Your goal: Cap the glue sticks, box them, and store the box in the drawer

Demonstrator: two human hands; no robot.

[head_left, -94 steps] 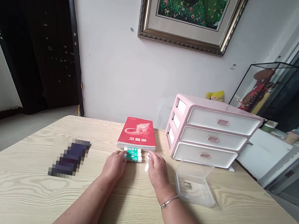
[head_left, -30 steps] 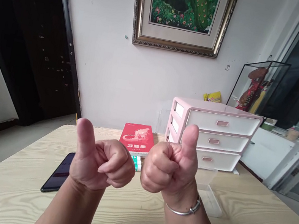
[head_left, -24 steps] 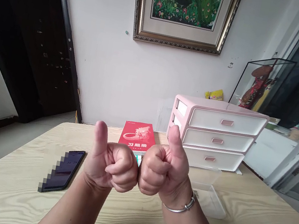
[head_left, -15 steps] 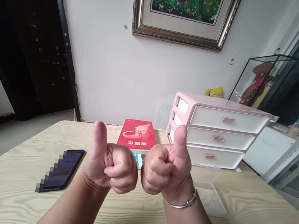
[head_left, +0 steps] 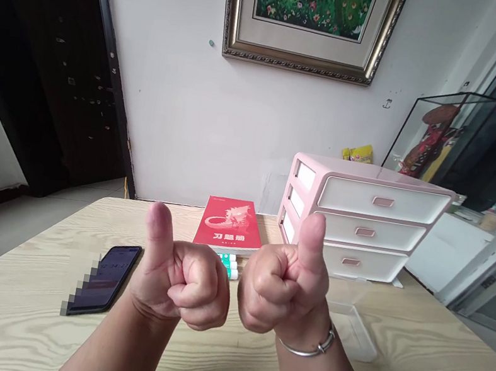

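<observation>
Above the table, my left hand (head_left: 186, 280) is curled into a fist with its thumb pointing up, holding nothing. My right hand (head_left: 283, 284) makes the same thumbs-up fist, with a silver bangle (head_left: 302, 352) round its wrist. A small gap parts the two fists. Partly hidden behind them lie several white-and-green glue-stick-like tubes (head_left: 230, 265). A red book (head_left: 232, 221) rests flat just beyond the tubes. Behind my right wrist is a clear plastic box (head_left: 358, 336), partly covered by the arm.
On the wooden table (head_left: 14, 311), a black phone (head_left: 108, 282) lies at the left. A pink-and-white three-drawer cabinet (head_left: 366, 225) stands at the back right, with a yellow packet (head_left: 359, 153) behind its top. A framed picture (head_left: 299, 60) hangs on the wall.
My fists have moved slightly apart, the right one shifting a little right and down. Both keep the thumbs-up shape. The view has shifted slightly.
</observation>
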